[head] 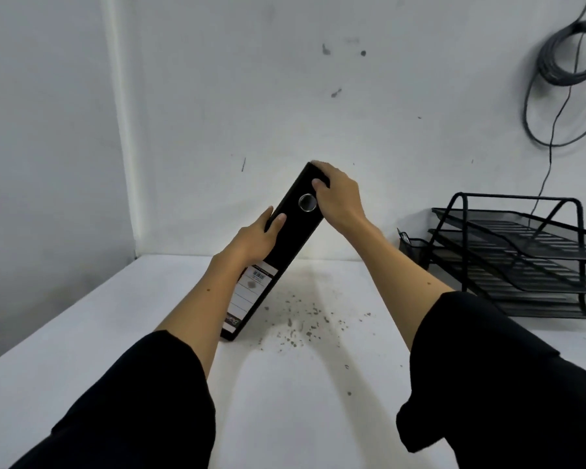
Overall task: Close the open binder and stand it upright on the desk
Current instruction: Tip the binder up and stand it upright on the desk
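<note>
A black lever-arch binder is closed and tilted, its top leaning to the right, with its spine facing me. Its lower corner rests on the white desk. The spine carries a metal finger ring near the top and a white label lower down. My left hand grips the spine's left edge at mid height. Over the top right corner, my right hand holds on with the thumb pressed on the spine.
A black three-tier wire letter tray stands at the right, with a small mesh pen cup beside it. Dark specks are scattered on the desk right of the binder. White walls close in behind and to the left. A coiled cable hangs at upper right.
</note>
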